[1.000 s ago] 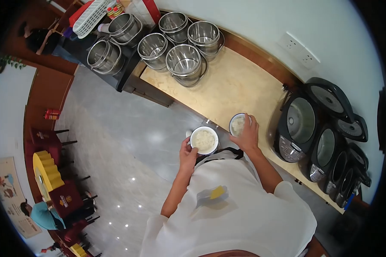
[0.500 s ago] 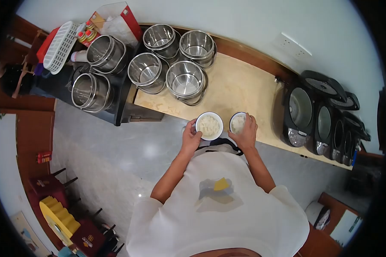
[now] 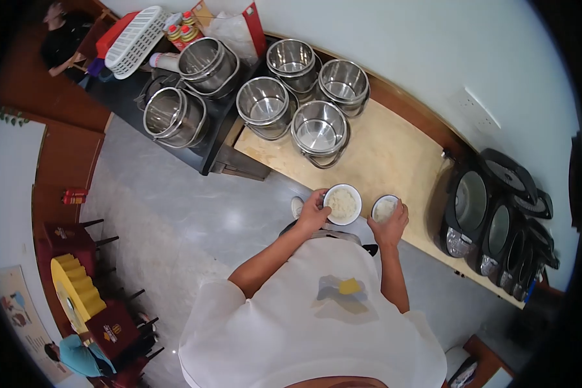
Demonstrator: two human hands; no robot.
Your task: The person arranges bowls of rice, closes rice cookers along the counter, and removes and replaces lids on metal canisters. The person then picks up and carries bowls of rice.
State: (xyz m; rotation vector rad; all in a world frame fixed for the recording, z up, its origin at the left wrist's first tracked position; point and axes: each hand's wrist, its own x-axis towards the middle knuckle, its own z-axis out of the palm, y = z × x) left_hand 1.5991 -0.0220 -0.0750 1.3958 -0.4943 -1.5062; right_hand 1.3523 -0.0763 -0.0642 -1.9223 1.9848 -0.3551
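Observation:
My left hand (image 3: 313, 212) grips the left side of a white bowl of rice (image 3: 342, 204), which is at the front edge of the wooden counter (image 3: 394, 149). To its right, my right hand (image 3: 390, 224) is wrapped round the right side of a smaller rimmed bowl (image 3: 385, 208) that also contains rice. The two bowls are upright and a short gap apart. Behind them on the counter stand several steel buckets, the nearest one (image 3: 319, 128) with its handle hanging down in front.
Open rice cookers (image 3: 470, 200) line the counter's right end. On the dark counter (image 3: 202, 155) at left are two more steel buckets and a white basket (image 3: 136, 42). A person (image 3: 64, 39) stands behind it; another person (image 3: 84, 357) sits near a yellow-covered table (image 3: 77, 291).
The larger bowl in my left hand is now at the counter's edge, beside the smaller one, instead of lower over the floor. The camera view has shifted and turned.

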